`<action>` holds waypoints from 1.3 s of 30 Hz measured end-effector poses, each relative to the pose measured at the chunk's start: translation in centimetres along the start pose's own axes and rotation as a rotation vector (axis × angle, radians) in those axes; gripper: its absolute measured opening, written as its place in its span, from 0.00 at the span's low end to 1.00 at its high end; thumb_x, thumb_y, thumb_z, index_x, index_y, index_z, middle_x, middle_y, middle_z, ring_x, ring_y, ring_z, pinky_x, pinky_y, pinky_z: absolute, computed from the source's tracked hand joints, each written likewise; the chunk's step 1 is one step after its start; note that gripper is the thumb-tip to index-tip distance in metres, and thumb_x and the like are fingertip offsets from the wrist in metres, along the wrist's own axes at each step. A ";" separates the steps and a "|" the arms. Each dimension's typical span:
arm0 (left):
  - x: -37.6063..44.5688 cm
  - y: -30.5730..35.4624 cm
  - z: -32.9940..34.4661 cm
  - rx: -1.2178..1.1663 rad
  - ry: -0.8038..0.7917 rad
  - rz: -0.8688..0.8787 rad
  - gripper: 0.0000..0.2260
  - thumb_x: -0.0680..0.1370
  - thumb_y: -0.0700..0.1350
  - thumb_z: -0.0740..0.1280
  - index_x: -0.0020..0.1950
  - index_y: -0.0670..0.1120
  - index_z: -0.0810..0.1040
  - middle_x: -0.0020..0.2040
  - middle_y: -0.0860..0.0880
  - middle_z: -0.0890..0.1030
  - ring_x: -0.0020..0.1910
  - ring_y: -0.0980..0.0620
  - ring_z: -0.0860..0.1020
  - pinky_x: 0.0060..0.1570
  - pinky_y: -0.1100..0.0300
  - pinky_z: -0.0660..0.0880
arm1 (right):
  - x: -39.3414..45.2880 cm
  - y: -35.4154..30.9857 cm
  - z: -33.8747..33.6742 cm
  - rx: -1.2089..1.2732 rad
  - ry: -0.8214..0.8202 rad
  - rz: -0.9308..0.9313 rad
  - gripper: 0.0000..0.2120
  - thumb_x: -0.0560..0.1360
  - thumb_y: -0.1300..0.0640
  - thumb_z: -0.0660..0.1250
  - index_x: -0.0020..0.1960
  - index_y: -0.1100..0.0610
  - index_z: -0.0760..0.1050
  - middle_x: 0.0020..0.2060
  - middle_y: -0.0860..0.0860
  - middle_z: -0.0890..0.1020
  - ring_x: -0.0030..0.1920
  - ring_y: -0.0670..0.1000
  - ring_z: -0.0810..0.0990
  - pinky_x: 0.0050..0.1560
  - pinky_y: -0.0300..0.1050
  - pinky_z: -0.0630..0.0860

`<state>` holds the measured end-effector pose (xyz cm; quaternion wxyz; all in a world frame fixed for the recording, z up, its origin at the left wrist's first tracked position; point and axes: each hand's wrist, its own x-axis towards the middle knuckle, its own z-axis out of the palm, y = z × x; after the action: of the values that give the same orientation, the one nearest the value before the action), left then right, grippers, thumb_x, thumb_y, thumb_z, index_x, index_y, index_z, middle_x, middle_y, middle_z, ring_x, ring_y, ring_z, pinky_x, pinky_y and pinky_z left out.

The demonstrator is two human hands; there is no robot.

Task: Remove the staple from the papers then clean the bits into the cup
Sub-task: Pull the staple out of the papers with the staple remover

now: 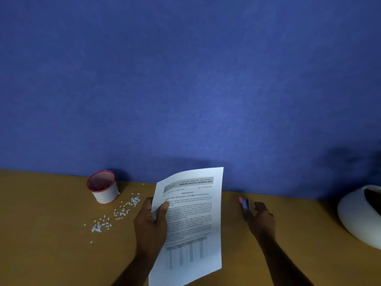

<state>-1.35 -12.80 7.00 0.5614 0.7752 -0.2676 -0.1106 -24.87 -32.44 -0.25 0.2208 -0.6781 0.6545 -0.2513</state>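
We've got the papers (191, 219) up off the table (51, 254), tilted, printed side toward us. Left hand (151, 221) has its fingers (164, 207) clamped on the papers' left edge, thumb on front. Right of the papers, right hand (261, 219) hangs w/ fingers spread apart, just beside a small red-and-blue tool (244, 203); blurred, can't tell if they touch. Left of the papers: white bits (121, 212) scattered on the table, and beyond them the red-rimmed white cup (103, 186), upright by the blue wall (185, 79). Far right of the papers, a white rounded object (358, 215). Staple itself too small to spot.
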 end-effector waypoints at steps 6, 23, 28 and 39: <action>0.5 -0.1 1.5 0.015 0.038 -0.025 0.16 0.79 0.48 0.69 0.66 0.47 0.77 0.61 0.49 0.81 0.53 0.51 0.78 0.59 0.54 0.74 | 1.9 0.7 1.7 -0.107 -0.052 0.004 0.15 0.80 0.47 0.65 0.55 0.59 0.76 0.42 0.54 0.84 0.36 0.51 0.75 0.36 0.43 0.70; 0.5 0.0 1.1 0.004 -0.065 -0.078 0.13 0.78 0.45 0.71 0.62 0.46 0.79 0.57 0.51 0.83 0.52 0.49 0.82 0.56 0.53 0.78 | 1.8 -3.5 -1.7 1.381 -0.194 0.434 0.21 0.77 0.73 0.61 0.66 0.57 0.73 0.40 0.55 0.83 0.37 0.51 0.83 0.43 0.46 0.83; 1.3 -0.3 -0.4 -0.012 -0.162 -0.061 0.09 0.77 0.41 0.72 0.55 0.48 0.80 0.50 0.55 0.82 0.49 0.52 0.82 0.52 0.59 0.75 | 0.0 -11.5 -6.3 1.455 -0.458 0.237 0.07 0.77 0.61 0.65 0.48 0.50 0.77 0.37 0.48 0.75 0.31 0.47 0.75 0.33 0.39 0.75; 2.2 1.0 -3.4 0.022 -0.395 0.066 0.06 0.74 0.49 0.72 0.49 0.53 0.80 0.45 0.56 0.85 0.45 0.56 0.83 0.49 0.54 0.80 | -7.1 -24.0 -8.3 0.277 -0.491 -0.531 0.14 0.66 0.61 0.81 0.51 0.54 0.85 0.41 0.46 0.87 0.41 0.37 0.84 0.44 0.28 0.76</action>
<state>1.83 -11.44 9.40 0.4927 0.7355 -0.3989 -0.2390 -11.56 -23.96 20.93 0.3877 -0.8276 0.3437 -0.2159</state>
